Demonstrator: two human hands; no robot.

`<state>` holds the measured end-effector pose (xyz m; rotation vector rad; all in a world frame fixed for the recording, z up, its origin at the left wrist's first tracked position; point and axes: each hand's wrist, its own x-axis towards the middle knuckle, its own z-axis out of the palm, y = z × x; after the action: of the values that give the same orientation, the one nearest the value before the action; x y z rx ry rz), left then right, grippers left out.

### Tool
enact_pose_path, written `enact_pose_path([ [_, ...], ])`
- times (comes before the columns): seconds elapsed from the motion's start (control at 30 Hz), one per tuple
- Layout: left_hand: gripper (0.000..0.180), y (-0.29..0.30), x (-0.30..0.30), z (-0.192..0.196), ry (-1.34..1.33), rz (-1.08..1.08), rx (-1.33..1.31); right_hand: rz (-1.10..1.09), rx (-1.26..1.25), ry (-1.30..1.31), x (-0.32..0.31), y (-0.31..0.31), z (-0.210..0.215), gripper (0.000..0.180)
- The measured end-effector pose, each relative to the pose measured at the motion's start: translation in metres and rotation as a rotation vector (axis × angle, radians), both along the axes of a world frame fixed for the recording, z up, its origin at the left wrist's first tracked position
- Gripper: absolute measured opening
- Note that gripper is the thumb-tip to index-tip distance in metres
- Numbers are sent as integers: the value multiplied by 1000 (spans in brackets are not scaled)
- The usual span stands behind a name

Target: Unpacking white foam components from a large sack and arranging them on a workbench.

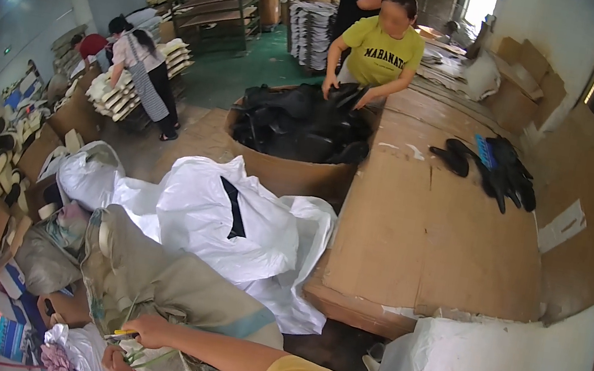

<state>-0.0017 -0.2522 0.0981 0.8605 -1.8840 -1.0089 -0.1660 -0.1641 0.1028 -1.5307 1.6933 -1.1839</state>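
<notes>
A cluttered workshop with a cardboard-covered surface [422,229] and sacks on the floor.
A big round carton [285,172] held black pieces [299,124]; black gloves [505,172] lay on the surface. White bags [228,229] sat beside a grey-green sack [165,281]. At that sack's mouth the right hand [148,330] pinched a yellow tie [122,333]; the left hand [117,367], low beside it, was too hidden to tell its grip.

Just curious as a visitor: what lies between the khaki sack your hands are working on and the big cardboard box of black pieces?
In the head view, a heap of white plastic bags lies between the khaki sack and the cardboard box.
</notes>
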Motion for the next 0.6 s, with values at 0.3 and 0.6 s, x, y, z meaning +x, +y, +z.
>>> enact_pose_path([
  [0.3, 14, -1, 10, 4, 17, 33, -7, 45, -28, 27, 1, -6, 11, 39],
  [0.6, 15, -3, 13, -2, -2, 67, -39, -25, -22, 114, -1, 5, 41, 40],
])
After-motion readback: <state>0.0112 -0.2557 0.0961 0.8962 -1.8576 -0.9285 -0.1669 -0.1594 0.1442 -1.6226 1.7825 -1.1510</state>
